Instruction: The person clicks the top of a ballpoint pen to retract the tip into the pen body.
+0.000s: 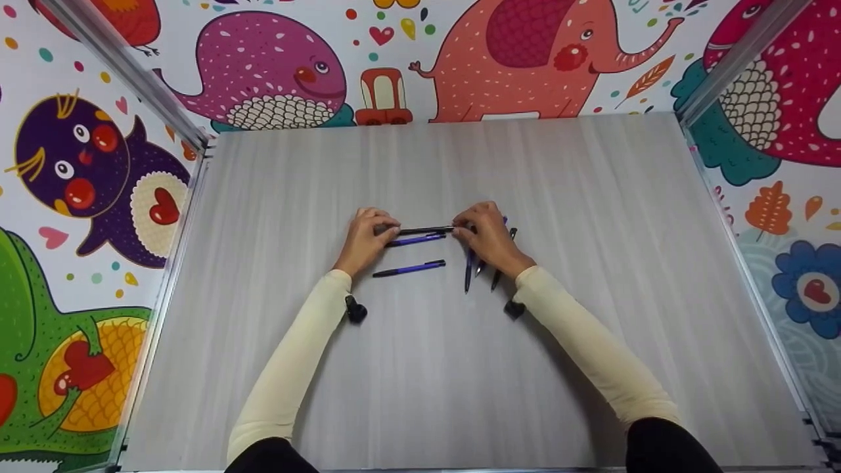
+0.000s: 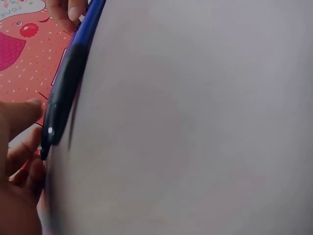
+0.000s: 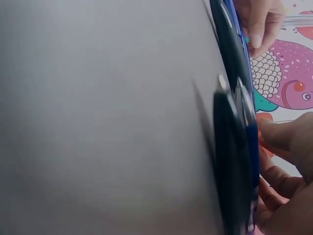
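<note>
A dark pen [image 1: 426, 230] lies crosswise between the two hands in the head view. My left hand [image 1: 366, 240] pinches its left end between thumb and fingers. At its right end, my right hand [image 1: 489, 236] pinches with thumb and fingertips. Just below the dark pen lies a blue pen [image 1: 417, 240], its left tip close to the left thumb. A second blue pen [image 1: 409, 269] with black ends lies nearer to me, roughly parallel. Several more pens [image 1: 468, 270] point toward me beneath and beside the right hand, which partly hides them.
All this rests on a pale wood-grain table [image 1: 420, 368]. Cartoon-printed walls [image 1: 387, 59] stand behind and at the sides, with metal rails [image 1: 158, 302] along the table's edges. Each wrist carries a small black camera [image 1: 355, 309].
</note>
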